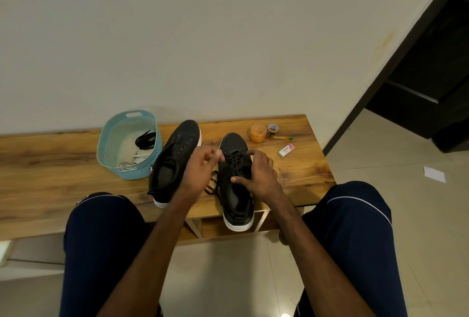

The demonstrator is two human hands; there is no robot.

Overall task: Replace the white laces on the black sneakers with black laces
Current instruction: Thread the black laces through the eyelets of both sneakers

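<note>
**Step in hand: lacing the first sneaker**

1. Task items. Two black sneakers stand on the desk (pixel 50 164), toes toward 12 o'clock. The right-hand sneaker (pixel 233 141) carries a black lace (pixel 234 158) crossed through its forward eyelets. The loose ends of this lace (pixel 212 184) trail off the sneaker's side toward 9 o'clock and lie on the desk between the pair. The left-hand sneaker (pixel 177 149) shows bare eyelets and no lace.

2. Supply. A blue basket (pixel 132 173) sits at 10 o'clock from the sneakers, just beside the left-hand one. It holds the white laces (pixel 132 162) and a second, bundled black lace (pixel 146 139).

3. Hands. My left hand (pixel 200 164) sits at the 9 o'clock side of the lacing. Its fingers are curled, and the fingertips seem to pinch a run of the lace; the exact contact is too small to confirm. My right hand (pixel 258 174) grips the right-hand sneaker from 3 o'clock. Its fingers wrap the upper, and its thumb is laid across the rear eyelet row.

4. Progress. I judge the white laces to be out of both sneakers and the first relacing roughly half done.

5. Next move. Pull the slack even, then feed each lace tip through the next open eyelet toward 6 o'clock. Keep the right hand steadying the upper so the sneaker does not slide. The heel overhangs the desk edge at 6 o'clock, so a hard pull could tip the sneaker off.

6. Other items. An orange jar (pixel 258 133), a tape roll (pixel 273 127) and an eraser box (pixel 286 150) lie at 2 o'clock, apart from the work.
</note>
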